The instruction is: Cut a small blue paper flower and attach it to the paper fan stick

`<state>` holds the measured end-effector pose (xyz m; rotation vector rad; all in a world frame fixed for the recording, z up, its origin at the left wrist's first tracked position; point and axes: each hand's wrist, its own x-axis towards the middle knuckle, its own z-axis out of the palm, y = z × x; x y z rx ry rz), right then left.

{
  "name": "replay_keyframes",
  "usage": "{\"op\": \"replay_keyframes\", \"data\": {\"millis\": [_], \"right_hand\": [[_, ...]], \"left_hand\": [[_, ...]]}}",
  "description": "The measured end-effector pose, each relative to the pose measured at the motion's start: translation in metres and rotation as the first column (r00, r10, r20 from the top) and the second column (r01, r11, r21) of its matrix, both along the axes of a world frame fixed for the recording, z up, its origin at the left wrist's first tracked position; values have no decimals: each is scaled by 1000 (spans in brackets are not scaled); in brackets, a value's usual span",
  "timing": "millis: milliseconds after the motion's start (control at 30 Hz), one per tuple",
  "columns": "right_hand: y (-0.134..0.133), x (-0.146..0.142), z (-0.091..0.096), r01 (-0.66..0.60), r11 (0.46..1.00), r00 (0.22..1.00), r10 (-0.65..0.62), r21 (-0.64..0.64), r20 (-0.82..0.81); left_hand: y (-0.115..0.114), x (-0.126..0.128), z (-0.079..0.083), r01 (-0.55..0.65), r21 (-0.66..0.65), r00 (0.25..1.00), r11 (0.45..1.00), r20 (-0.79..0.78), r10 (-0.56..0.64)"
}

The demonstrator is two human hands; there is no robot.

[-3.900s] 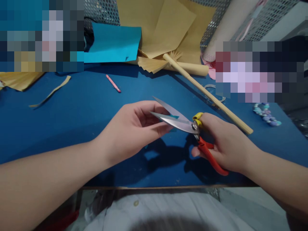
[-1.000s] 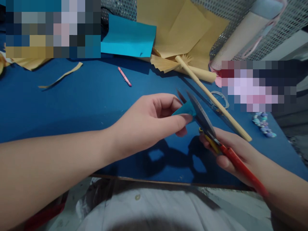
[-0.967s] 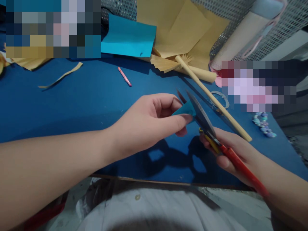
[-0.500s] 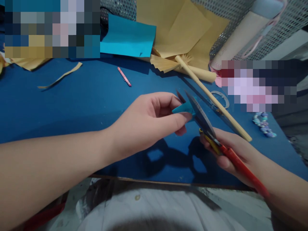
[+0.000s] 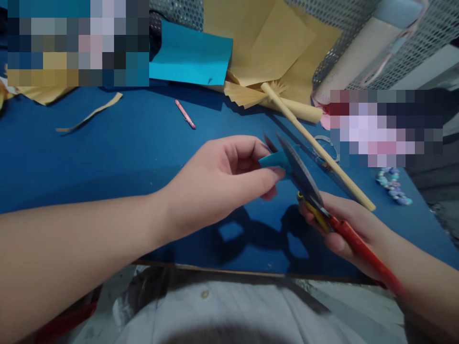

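Your left thumb and fingers are narrowed in a pinch, your left hand (image 5: 229, 177) gripping a small, folded-looking piece of bright blue paper (image 5: 274, 160) above the near part of the table, beside the blades. The pinch sits close to the metal, probably to keep so small a piece from bending away. Your right hand (image 5: 353, 215) is wrapped around the red and yellow handles of large steel-bladed scissors (image 5: 299, 165); the blades stand parted and point away from you, and the blue paper appears to lie between them. Holding both things raised off the flat blue tabletop (image 5: 125, 148) seems to leave room for the lower blade. Just beyond the blades, a long, pale tan stick (image 5: 319, 147) slants across the table, with a translucent ring (image 5: 336, 148) beside it. Past your left hand lie a slim pink pen (image 5: 185, 113) and a curled tan paper strip (image 5: 96, 111). Farther back, a bright blue paper sheet (image 5: 193, 57) and large brown paper sheets (image 5: 251, 38) lean near a perforated metal screen (image 5: 435, 40), probably propped there to free working space. The one likely container is a pale cylindrical bottle (image 5: 358, 52) with a blue-grey top, leaning at the back right; its contents are hidden.
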<state>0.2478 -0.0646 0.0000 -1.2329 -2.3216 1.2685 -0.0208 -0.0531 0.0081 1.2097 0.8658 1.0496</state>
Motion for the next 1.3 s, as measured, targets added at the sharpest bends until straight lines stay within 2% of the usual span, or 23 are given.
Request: {"op": "replay_keyframes", "data": {"millis": [267,500,833,1300], "right_hand": [[0,0,-1,13,1000,1000,-13,-6,6],[1,-5,1,17,999,999,-16,29,-27],[1,-4,3,-2,1000,1000,2,19,-28],[0,-6,3,33,999,998,-33,-8,-44]], "left_hand": [[2,0,-2,-67,28,998,997,4,67],[2,1,-3,-78,-2,991,997,110,78],[2,1,0,0,10,1000,1000,-31,0],[1,0,0,-51,-10,999,999,11,52]]}}
